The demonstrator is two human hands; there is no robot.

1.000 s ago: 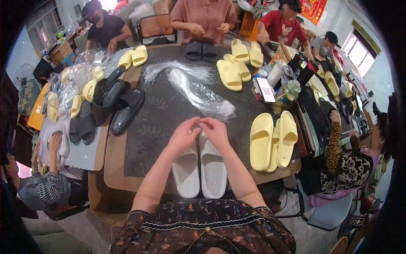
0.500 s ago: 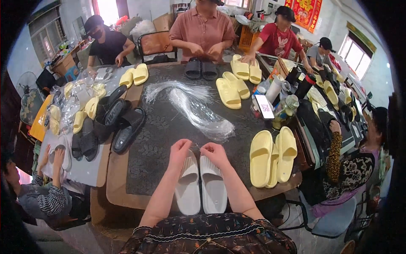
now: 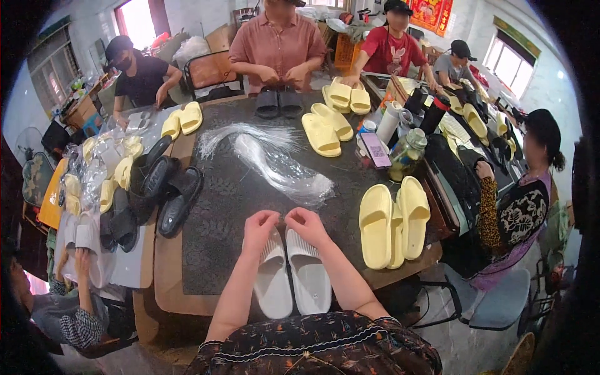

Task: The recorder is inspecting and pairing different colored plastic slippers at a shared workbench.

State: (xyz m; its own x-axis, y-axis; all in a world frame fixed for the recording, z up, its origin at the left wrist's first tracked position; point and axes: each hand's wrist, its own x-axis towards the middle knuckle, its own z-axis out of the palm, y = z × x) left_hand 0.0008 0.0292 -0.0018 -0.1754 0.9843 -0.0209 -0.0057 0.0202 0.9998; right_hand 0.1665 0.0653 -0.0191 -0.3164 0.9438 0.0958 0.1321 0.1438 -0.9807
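A pair of light grey slippers, the left slipper [image 3: 273, 281] and the right slipper [image 3: 310, 278], lies side by side at the near table edge, heels toward me. My left hand [image 3: 259, 230] is closed in a pinch over the toe of the left one. Over the other toe, my right hand [image 3: 308, 226] also pinches, a small gap between the two hands. Whatever thin thing the fingertips may hold is too small to make out. Just beyond my hands is a bundle of clear plastic strands [image 3: 275, 159], fanned out at its far end.
Yellow slippers [image 3: 377, 226] stand to my right, with more yellow pairs [image 3: 323, 132] farther back. A phone [image 3: 375, 150] leans by several bottles [image 3: 407, 150]. Black slippers [image 3: 179, 203] and a white side table [image 3: 134, 265] are at left. Several co-workers sit or stand around.
The whole view has shifted slightly, moving the table contents leftward. My hands stay pinched over the slipper toes. The phone screen has dimmed, and the person at right has raised their head.
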